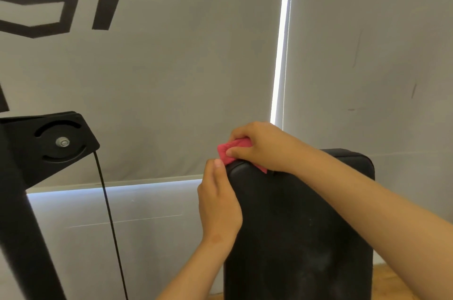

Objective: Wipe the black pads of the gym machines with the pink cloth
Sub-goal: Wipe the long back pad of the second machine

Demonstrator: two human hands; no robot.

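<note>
A tall black pad [299, 233] stands upright at centre right, its top edge level with my hands. The pink cloth [229, 151] is bunched on the pad's upper left corner. My right hand [259, 147] reaches over the top of the pad and grips the cloth with curled fingers and thumb. My left hand [218, 199] is on the pad's left edge just below, its thumb touching the lower edge of the cloth; whether its fingers wrap the pad's edge is hidden.
A black machine frame [22, 214] with a pulley bracket [58, 143] stands at the left, and a thin black cable [110, 223] hangs down from it. Grey window blinds [196, 67] fill the background. Wooden floor [384, 282] shows at the lower right.
</note>
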